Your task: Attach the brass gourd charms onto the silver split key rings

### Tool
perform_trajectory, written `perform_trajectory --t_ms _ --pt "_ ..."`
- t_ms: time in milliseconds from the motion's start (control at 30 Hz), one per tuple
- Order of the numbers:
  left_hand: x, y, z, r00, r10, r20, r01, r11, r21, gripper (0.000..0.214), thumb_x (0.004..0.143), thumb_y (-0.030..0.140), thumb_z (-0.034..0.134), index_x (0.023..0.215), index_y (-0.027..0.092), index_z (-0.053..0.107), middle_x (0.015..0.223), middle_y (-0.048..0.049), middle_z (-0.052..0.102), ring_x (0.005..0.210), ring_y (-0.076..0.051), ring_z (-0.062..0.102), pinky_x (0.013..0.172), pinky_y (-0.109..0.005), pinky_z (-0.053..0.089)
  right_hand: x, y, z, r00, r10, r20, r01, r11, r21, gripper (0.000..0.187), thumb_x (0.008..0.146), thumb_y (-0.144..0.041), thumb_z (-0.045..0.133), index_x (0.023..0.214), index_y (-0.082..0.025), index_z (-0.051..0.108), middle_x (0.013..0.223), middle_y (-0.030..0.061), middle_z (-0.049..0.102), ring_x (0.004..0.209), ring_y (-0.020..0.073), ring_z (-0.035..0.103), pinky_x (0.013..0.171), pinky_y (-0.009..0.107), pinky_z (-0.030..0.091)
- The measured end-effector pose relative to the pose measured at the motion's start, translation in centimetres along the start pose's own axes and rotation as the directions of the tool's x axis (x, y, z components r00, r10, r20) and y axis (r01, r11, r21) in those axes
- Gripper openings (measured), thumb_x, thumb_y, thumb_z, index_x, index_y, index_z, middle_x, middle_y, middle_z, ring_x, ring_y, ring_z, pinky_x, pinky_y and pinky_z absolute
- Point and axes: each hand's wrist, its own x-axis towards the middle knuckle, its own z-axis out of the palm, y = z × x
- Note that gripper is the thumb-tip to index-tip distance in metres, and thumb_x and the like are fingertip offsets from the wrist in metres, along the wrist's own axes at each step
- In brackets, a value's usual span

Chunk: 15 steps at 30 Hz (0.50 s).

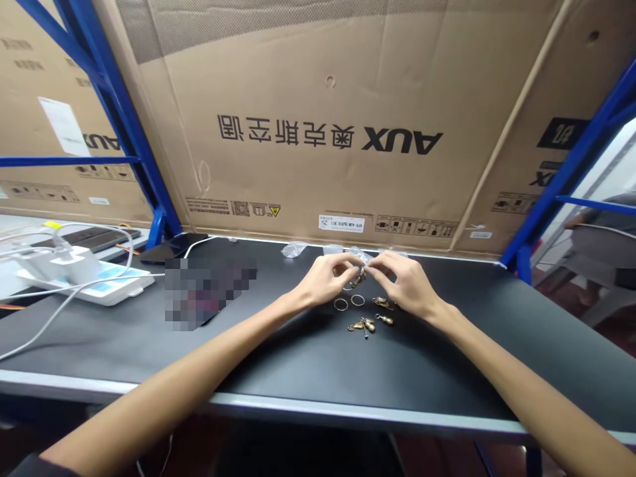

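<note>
Both my hands meet over the far middle of a black table top. My left hand and my right hand pinch the same small brass-coloured piece between their fingertips, held just above the surface. Below them on the table lie two thin metal rings side by side, a small brass clasp, another brass piece and a brass cluster. What exactly the pinched piece is stays too small to tell.
Small clear plastic bags lie along the table's back edge under a large AUX cardboard box. A white device with cables sits at the left, near a blurred patch. Blue shelf uprights frame the box. A seated person is at the far right.
</note>
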Motion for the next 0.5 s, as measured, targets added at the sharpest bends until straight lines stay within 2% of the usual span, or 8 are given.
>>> perform_trajectory --t_ms 67,167,267,367,433,500 --pt "-0.01 -0.12 0.13 0.998 0.009 -0.055 -0.006 0.998 0.065 0.023 0.091 0.034 0.057 0.091 0.016 0.072 0.080 -0.0035 0.074 0.071 -0.016 0.065 0.069 -0.028 0.051 -0.05 -0.18 0.07 1.000 -0.028 -0.002 0.028 1.000 0.000 0.021 0.102 -0.033 0.052 0.098 -0.021 0.068 0.097 0.0064 0.072 0.082 0.0195 0.066 0.075 0.032 0.050" --pt "-0.09 -0.26 0.48 0.987 0.004 -0.161 0.016 0.992 0.125 0.022 0.091 0.030 0.056 0.080 0.015 0.069 0.079 -0.0035 0.073 0.069 -0.016 0.064 0.066 -0.027 0.048 -0.14 -0.54 0.39 0.997 -0.075 0.002 0.075 0.997 -0.014 0.021 0.103 -0.031 0.050 0.097 -0.021 0.067 0.094 0.0058 0.071 0.081 0.0186 0.065 0.074 0.031 0.050" --pt "-0.11 -0.30 0.57 0.980 0.097 -0.174 -0.063 0.979 0.193 0.017 0.092 0.023 0.054 0.089 0.016 0.069 0.083 -0.0035 0.074 0.073 -0.016 0.064 0.071 -0.028 0.049 -0.19 -0.68 0.61 0.996 -0.093 0.003 0.093 0.995 -0.038 0.022 0.103 -0.031 0.048 0.098 -0.021 0.067 0.095 0.0061 0.071 0.082 0.0189 0.066 0.074 0.031 0.050" --pt "-0.05 -0.18 0.38 0.973 0.200 -0.116 -0.169 0.956 0.239 0.015 0.091 0.022 0.058 0.095 0.019 0.072 0.089 -0.0030 0.074 0.080 -0.017 0.066 0.080 -0.030 0.049 -0.22 -0.53 0.57 0.997 -0.076 -0.008 0.076 0.996 -0.053 0.021 0.103 -0.030 0.048 0.099 -0.021 0.066 0.096 0.0064 0.072 0.083 0.0194 0.066 0.074 0.031 0.050" --pt "0.00 -0.05 0.29 0.977 0.161 -0.138 -0.126 0.963 0.238 0.013 0.089 0.024 0.061 0.086 0.019 0.072 0.086 -0.0026 0.075 0.080 -0.018 0.066 0.080 -0.031 0.049 -0.24 -0.40 0.53 0.998 -0.068 -0.016 0.067 0.996 -0.053 0.021 0.103 -0.031 0.048 0.098 -0.021 0.066 0.096 0.0066 0.072 0.083 0.0195 0.066 0.074 0.031 0.050" --pt "0.03 0.02 0.28 0.978 0.065 -0.198 -0.025 0.980 0.198 0.016 0.089 0.025 0.062 0.079 0.018 0.072 0.081 -0.0030 0.075 0.076 -0.019 0.067 0.076 -0.031 0.050 -0.27 -0.34 0.57 0.997 -0.070 -0.010 0.070 0.996 -0.054 0.022 0.103 -0.031 0.048 0.098 -0.020 0.066 0.096 0.0075 0.072 0.082 0.0197 0.067 0.073 0.031 0.050"
